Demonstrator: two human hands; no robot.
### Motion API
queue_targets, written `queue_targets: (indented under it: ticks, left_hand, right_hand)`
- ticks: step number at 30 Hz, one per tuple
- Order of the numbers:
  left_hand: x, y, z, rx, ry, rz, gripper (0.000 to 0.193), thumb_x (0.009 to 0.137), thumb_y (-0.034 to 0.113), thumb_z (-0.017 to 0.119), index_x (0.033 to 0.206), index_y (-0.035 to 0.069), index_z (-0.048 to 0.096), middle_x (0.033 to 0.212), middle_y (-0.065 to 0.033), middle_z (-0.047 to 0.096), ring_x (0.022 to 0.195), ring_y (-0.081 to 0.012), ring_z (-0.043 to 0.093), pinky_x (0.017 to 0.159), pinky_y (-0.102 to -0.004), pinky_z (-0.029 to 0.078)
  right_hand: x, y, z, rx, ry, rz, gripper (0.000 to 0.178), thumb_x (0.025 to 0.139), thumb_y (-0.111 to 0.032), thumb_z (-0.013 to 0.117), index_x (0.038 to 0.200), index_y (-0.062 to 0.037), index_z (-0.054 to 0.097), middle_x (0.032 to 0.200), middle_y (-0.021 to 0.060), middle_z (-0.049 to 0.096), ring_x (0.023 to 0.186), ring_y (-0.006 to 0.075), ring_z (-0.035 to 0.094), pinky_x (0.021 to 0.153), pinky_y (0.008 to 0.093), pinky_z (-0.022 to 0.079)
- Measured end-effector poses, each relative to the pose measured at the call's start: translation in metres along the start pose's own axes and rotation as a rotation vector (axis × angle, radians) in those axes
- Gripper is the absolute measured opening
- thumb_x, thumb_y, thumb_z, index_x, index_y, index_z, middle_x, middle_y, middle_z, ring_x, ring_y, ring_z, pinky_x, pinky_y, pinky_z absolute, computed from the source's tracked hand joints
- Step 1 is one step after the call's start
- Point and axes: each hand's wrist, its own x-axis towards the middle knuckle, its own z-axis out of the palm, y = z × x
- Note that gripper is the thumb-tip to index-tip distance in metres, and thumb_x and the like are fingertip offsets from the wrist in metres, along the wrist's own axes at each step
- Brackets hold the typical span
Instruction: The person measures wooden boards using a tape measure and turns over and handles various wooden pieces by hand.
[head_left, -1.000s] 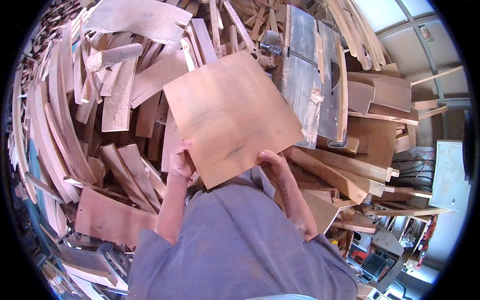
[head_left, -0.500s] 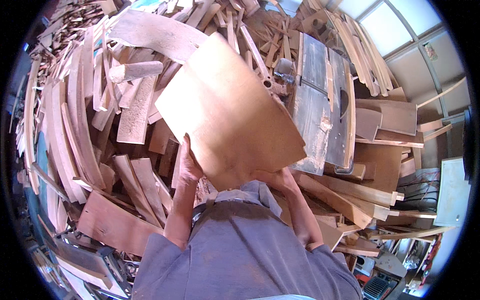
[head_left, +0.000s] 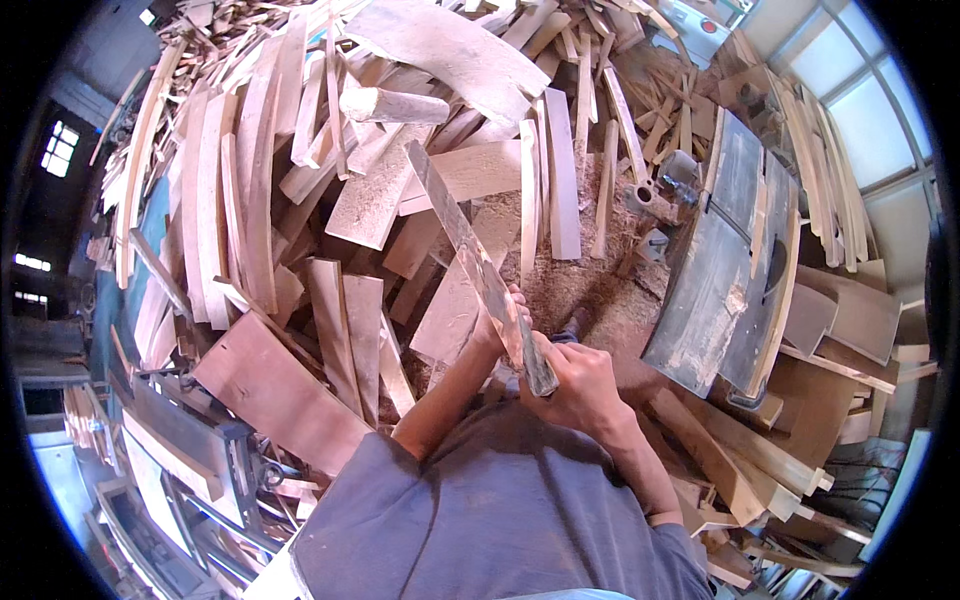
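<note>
A wooden board [head_left: 470, 248] is held edge-up in front of my body, so that mostly its narrow, rough edge shows. My left hand [head_left: 494, 325] grips it on the left side, with some fingers partly hidden behind the wood. Closer to me, my right hand [head_left: 580, 385] is closed around the near end of the board. Beneath the board lies a floor strewn with sawdust [head_left: 575, 300], along with loose planks.
A grey metal machine table [head_left: 695, 290] with a slot stands to the right. Large heaps of planks [head_left: 230, 190] fill the left and far side, with a round log [head_left: 395, 106] among them. A wide reddish board [head_left: 280, 390] leans at near left. Lumber [head_left: 720, 450] lies at near right.
The board has turned from its broad face showing to standing on edge, and has come lower and nearer my body. Both hands have shifted along with it. The view has swung leftward.
</note>
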Motion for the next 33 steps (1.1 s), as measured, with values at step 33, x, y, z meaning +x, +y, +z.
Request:
queue_targets:
  ticks: [33]
  left_hand:
    - [-0.030,0.069,0.107,0.976,0.453,0.576,0.076,0.101,0.064,0.033,0.154,0.010,0.033,0.152,-0.0083,0.042,0.137,-0.0238,0.043,0.114,-0.0426,0.036]
  right_hand:
    - [-0.079,0.125,0.047,1.738,0.610,1.178,0.049,0.105,-0.041,0.045,0.139,-0.0062,0.052,0.139,0.0087,0.058,0.123,0.0222,0.057,0.102,0.0387,0.047]
